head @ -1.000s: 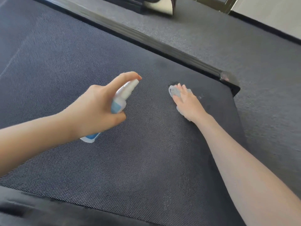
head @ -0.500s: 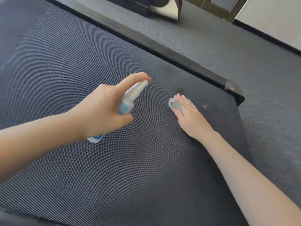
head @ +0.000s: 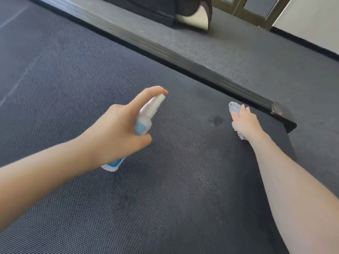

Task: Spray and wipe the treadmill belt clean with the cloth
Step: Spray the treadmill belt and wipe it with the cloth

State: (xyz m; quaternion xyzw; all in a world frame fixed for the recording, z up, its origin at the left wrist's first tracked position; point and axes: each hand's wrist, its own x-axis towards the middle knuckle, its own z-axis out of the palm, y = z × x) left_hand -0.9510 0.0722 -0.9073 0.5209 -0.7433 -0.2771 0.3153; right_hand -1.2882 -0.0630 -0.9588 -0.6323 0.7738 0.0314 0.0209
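The dark textured treadmill belt point(head: 91, 74) fills most of the view. My left hand point(head: 117, 129) grips a white spray bottle point(head: 146, 116) with a blue label, held above the belt, index finger on the nozzle top, nozzle pointing right. My right hand point(head: 244, 120) lies on a small pale blue cloth point(head: 233, 107) and presses it on the belt near the far right corner. Most of the cloth is hidden under the hand. A small dark wet spot point(head: 217, 120) marks the belt just left of the cloth.
A black side rail point(head: 165, 52) runs along the belt's far edge and ends in a corner cap point(head: 280, 110). Grey carpet point(head: 275, 61) lies beyond it. The dark base of another machine point(head: 165, 11) stands at the top, next to a wall point(head: 311, 24).
My right hand with the cloth has slid to the right, toward the belt's corner, uncovering a dark wet spot. My left hand keeps its hold on the bottle.
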